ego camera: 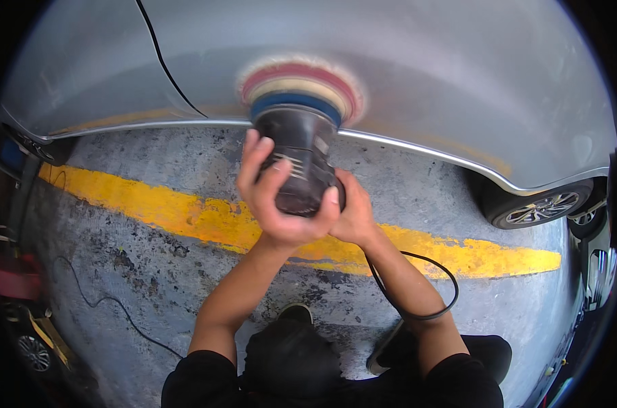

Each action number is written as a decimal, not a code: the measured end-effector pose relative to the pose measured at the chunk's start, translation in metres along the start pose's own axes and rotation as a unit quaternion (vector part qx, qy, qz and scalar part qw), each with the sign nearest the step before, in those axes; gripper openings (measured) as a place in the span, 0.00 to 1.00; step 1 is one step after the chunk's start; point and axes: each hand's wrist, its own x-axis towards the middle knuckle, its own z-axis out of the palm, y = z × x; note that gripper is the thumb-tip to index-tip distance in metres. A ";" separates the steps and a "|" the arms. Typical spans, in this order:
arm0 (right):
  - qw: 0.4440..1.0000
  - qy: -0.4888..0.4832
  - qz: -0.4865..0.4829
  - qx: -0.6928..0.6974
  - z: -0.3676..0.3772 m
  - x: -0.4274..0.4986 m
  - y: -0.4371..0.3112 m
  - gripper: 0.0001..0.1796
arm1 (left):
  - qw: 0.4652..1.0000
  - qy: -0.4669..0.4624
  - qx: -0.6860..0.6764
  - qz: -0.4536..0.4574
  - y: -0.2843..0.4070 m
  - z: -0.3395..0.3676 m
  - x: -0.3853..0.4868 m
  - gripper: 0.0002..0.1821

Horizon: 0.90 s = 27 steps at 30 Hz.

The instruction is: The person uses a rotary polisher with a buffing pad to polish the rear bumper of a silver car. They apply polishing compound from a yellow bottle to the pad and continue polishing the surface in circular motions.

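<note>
A black electric polisher (pixel 298 153) points up the picture with its pad (pixel 300 76) against the silver car body panel (pixel 415 76). The pad is red at the face, with a pale fuzzy rim, a cream layer and a blue backing plate; its rim is blurred. My left hand (pixel 285 204) cups the machine's rear end, fingers along its left side and thumb over the end. On the right side of the housing, my right hand (pixel 357 209) grips it, its fingers partly hidden behind the body. A black power cord (pixel 453 290) loops across my right forearm.
Along the panel's lower edge runs a bright trim strip (pixel 405 143). A car wheel (pixel 543 206) stands at right. The worn concrete floor (pixel 150 285) bears a yellow painted stripe (pixel 160 201). Another cord (pixel 114 301) lies at left, near a red object (pixel 17 275).
</note>
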 end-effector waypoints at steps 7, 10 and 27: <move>0.998 -0.028 0.021 0.058 0.017 0.003 0.037 0.41 | 0.997 -0.072 0.021 0.023 -0.005 0.004 -0.028 0.41; 0.995 -0.017 -0.076 0.055 0.025 0.021 0.022 0.43 | 0.998 -0.046 0.030 0.005 -0.015 -0.012 -0.025 0.42; 0.973 0.143 -0.035 0.179 -0.020 -0.016 0.015 0.40 | 0.973 -0.194 -0.061 0.108 0.046 0.040 0.034 0.40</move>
